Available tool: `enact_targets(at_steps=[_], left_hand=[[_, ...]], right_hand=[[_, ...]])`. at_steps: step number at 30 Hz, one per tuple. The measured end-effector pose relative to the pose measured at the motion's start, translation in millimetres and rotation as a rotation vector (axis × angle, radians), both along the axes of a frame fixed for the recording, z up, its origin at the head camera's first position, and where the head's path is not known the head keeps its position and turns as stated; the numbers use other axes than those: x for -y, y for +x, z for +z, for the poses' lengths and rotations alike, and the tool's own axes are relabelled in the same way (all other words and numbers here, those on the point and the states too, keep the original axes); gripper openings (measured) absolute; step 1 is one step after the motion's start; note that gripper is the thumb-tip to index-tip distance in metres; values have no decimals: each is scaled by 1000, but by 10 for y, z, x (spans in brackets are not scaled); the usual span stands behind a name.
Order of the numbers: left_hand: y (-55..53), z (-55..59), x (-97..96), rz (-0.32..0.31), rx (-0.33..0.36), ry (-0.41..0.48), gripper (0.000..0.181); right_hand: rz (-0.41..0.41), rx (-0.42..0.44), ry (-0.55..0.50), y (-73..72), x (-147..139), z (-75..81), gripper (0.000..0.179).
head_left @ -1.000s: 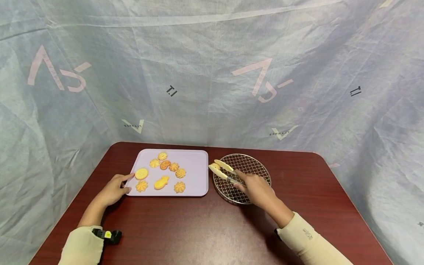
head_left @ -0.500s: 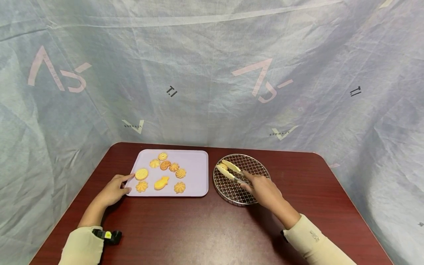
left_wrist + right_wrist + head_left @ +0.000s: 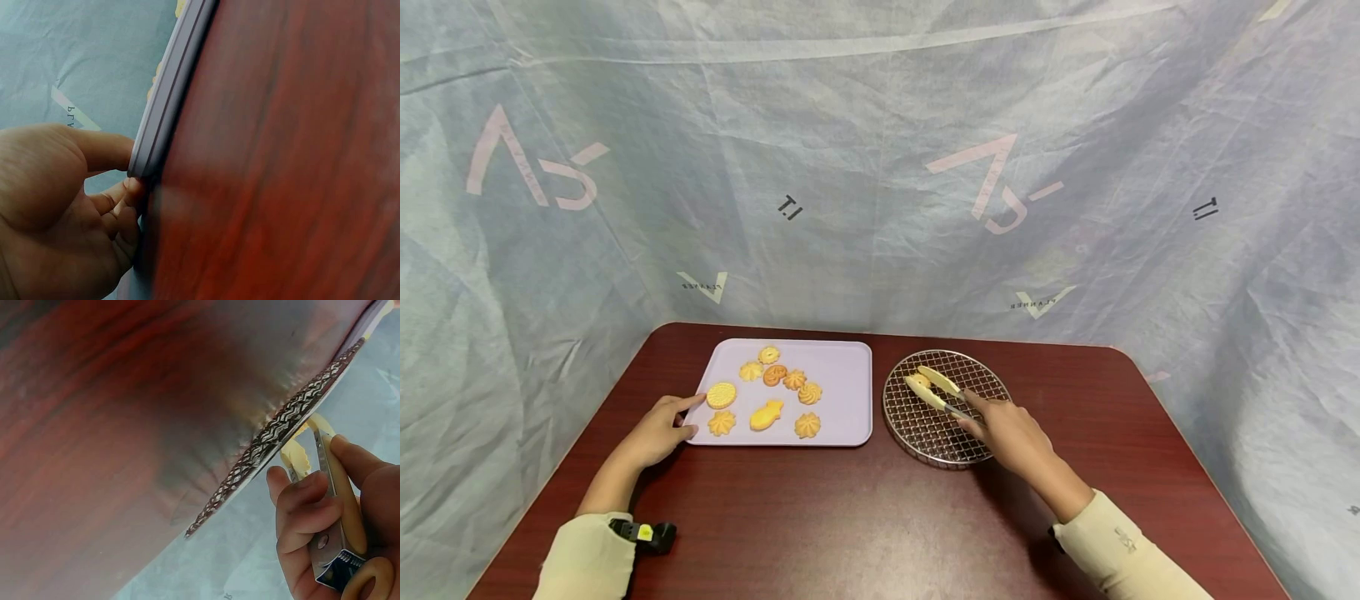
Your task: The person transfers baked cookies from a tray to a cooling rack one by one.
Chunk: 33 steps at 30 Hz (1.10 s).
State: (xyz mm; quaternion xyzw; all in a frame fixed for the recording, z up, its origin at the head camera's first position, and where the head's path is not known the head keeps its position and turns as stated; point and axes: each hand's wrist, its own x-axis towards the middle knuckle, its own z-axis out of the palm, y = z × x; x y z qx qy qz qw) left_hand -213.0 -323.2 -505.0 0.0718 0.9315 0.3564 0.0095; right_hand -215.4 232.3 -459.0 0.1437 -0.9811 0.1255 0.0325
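Note:
My right hand point(image 3: 1017, 433) grips a pair of tongs point(image 3: 929, 395) with cream-coloured tips and a metal body. Between the tips sits a small golden cookie point(image 3: 921, 381), partly hidden, over the left part of a round wire rack point(image 3: 951, 433). In the right wrist view, fingers and thumb wrap the tongs' handles point(image 3: 328, 534). At the left, my left hand point(image 3: 658, 429) holds the near left corner of a pale lilac tray point(image 3: 842, 367), thumb and fingers at its rim point(image 3: 164, 94). Several cookies lie on it, among them a fish-shaped one point(image 3: 766, 415) and a round one point(image 3: 722, 395).
Tray and rack stand side by side on a dark red wooden table point(image 3: 880, 517), with a narrow gap between them. A grey cloth curtain point(image 3: 880, 167) with printed letters hangs behind the table and along both sides.
My right hand has moved right with the tongs, carrying the cookie from the gap beside the tray to over the wire rack. The left hand and the tray have stayed in place.

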Motion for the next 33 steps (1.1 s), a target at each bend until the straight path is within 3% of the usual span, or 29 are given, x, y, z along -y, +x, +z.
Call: enact_targets(at_steps=[33], left_hand=[[7,15,-11,1,3,-5,55]], right_hand=[[27,-25,-17,34,-38,-17,60]])
